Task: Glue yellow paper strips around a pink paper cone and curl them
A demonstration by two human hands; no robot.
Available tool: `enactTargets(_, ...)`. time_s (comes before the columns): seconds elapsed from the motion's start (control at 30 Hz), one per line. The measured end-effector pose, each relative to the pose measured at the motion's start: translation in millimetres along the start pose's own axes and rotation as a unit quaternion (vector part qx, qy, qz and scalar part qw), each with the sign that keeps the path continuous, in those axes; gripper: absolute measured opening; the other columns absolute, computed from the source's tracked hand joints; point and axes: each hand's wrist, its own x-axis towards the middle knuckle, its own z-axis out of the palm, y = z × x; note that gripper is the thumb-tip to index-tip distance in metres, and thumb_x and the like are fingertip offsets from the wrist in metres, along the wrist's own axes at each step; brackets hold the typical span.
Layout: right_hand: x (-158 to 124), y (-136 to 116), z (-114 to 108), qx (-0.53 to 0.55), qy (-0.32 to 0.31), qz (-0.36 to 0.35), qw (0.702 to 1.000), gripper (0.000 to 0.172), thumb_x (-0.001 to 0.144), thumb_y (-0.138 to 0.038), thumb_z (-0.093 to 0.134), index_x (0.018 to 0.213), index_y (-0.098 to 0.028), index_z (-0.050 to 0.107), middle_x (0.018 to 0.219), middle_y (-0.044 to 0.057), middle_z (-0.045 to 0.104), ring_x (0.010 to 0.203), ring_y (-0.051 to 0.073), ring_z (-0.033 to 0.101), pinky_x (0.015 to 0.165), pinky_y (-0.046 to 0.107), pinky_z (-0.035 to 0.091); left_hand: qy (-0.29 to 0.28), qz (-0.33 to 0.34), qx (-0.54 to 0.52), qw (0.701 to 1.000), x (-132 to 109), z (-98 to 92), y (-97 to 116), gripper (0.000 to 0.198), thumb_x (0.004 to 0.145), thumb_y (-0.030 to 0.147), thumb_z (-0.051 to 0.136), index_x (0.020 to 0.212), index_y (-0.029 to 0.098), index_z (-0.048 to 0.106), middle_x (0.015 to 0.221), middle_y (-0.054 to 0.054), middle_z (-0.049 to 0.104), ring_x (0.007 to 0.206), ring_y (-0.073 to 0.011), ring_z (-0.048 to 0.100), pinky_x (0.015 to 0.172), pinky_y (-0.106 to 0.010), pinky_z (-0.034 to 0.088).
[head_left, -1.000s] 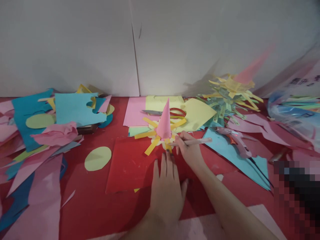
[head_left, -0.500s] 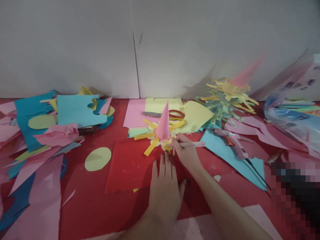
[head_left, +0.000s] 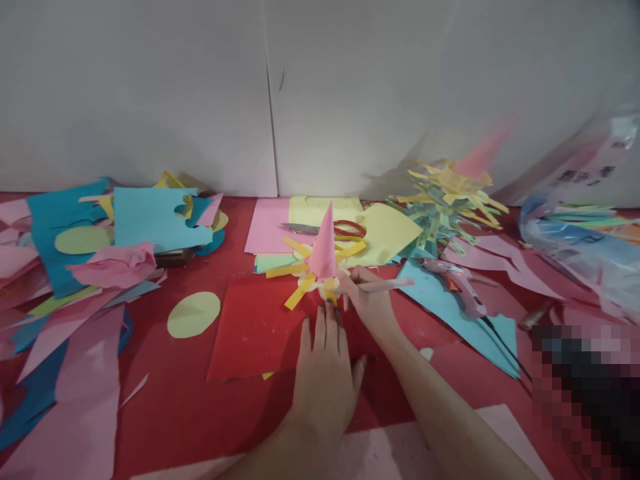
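Observation:
A pink paper cone [head_left: 323, 250] stands on a pale scalloped paper piece [head_left: 314, 287], with several yellow strips [head_left: 299, 293] fanning out around its base. My left hand [head_left: 325, 373] lies flat, fingers stretched out, over a red sheet [head_left: 255, 333]; its fingertips reach the front yellow strip. To the right of the cone, my right hand [head_left: 371, 303] is closed on a slim pale pen [head_left: 387, 285], held nearly level. The pen's tip is blurred beside the cone's base.
Scissors [head_left: 345, 229] with red handles lie behind the cone on coloured sheets. At right are a pink hot glue gun [head_left: 465, 290] on blue paper [head_left: 430, 297], a fringed paper piece with a cone [head_left: 450, 193] and a plastic bag [head_left: 575, 227]. Paper scraps [head_left: 90, 373] lie at left.
The whole view has shifted slightly, so things appear a little further left. My right hand keeps its hold on the pen, whose tip has moved up towards the cone's base.

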Motion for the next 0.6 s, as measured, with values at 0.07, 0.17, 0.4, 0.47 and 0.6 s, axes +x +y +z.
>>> enactTargets(0.07,0.1,1.9,0.3,-0.026,0.004,-0.006,1.0,0.039,0.076,-0.039,0.059,0.053,-0.022,0.033,0.035,-0.009,0.039,0.039,0.008,0.041,0.048,0.022,0.035,0.005,0.002,0.003,1.0,-0.2,1.1,-0.3,0.058,0.09,0.042,0.028,0.13,0.003,0.046,0.137,-0.02,0.043,0.125,-0.0311,0.043,0.099,-0.05,0.04)
enactTargets(0.17,0.0,3.6,-0.1,-0.041,-0.01,-0.005,0.999,0.035,0.077,-0.036,0.055,0.054,-0.022,0.033,0.035,-0.01,0.038,0.037,0.008,0.038,0.047,0.022,0.033,0.012,0.001,0.011,1.0,-0.1,0.9,-0.6,0.059,0.09,0.042,0.027,0.129,0.003,0.047,0.136,-0.02,0.044,0.124,-0.0309,0.043,0.098,-0.049,0.04)
enactTargets(0.4,0.6,3.5,-0.8,-0.051,-0.009,-0.006,0.999,0.03,0.077,-0.032,0.051,0.054,-0.023,0.033,0.035,-0.009,0.039,0.036,0.008,0.038,0.047,0.022,0.034,0.01,0.002,0.011,1.0,-0.5,1.0,0.4,0.058,0.091,0.043,0.027,0.129,0.004,0.047,0.136,-0.019,0.044,0.125,-0.0304,0.042,0.099,-0.049,0.04)
enactTargets(0.47,0.7,3.3,-0.3,-0.052,-0.015,-0.002,0.999,0.03,0.077,-0.033,0.051,0.054,-0.023,0.034,0.036,-0.009,0.041,0.037,0.008,0.04,0.048,0.022,0.035,0.01,0.001,0.01,1.0,-0.9,1.6,0.7,0.059,0.091,0.044,0.027,0.129,0.003,0.046,0.137,-0.02,0.044,0.125,-0.0307,0.043,0.099,-0.049,0.039)
enactTargets(0.6,0.9,3.6,0.3,-0.059,-0.012,-0.005,0.998,0.03,0.077,-0.033,0.051,0.054,-0.022,0.034,0.037,-0.009,0.042,0.038,0.008,0.041,0.049,0.022,0.035,0.006,0.003,0.006,1.0,-0.7,1.3,0.5,0.059,0.091,0.043,0.027,0.13,0.003,0.046,0.136,-0.02,0.044,0.124,-0.031,0.043,0.098,-0.05,0.04)
